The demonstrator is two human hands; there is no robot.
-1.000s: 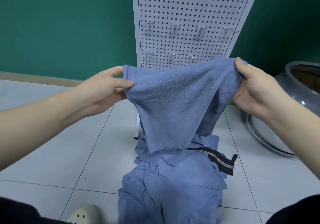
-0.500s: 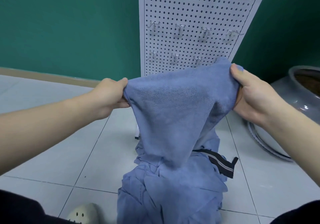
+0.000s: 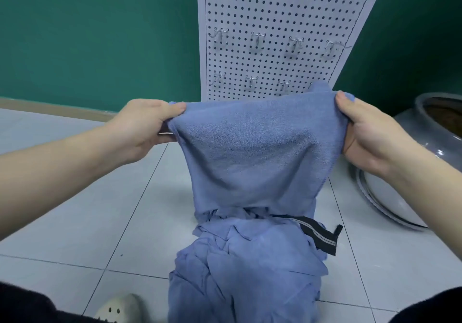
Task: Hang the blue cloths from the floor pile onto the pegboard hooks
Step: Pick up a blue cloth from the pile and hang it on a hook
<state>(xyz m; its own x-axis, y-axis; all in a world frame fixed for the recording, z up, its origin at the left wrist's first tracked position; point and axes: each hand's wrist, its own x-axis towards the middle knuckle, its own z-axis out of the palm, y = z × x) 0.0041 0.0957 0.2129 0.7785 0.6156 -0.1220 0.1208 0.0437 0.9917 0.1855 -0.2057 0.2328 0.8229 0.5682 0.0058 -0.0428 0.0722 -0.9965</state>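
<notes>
Blue cloths lie heaped in a pile (image 3: 247, 275) on the tiled floor (image 3: 82, 212), its near end cut off by the frame edge; a black strap (image 3: 317, 232) pokes out at the pile's right. Above the pile a blue cloth (image 3: 252, 152) hangs spread, the left hand (image 3: 147, 127) and right hand (image 3: 362, 132) each pinching a top corner, fingertips buried in fabric. Beyond the pile stands the pegboard (image 3: 275, 10), its lowest hooks (image 3: 251, 81) partly hidden by the cloth
</notes>
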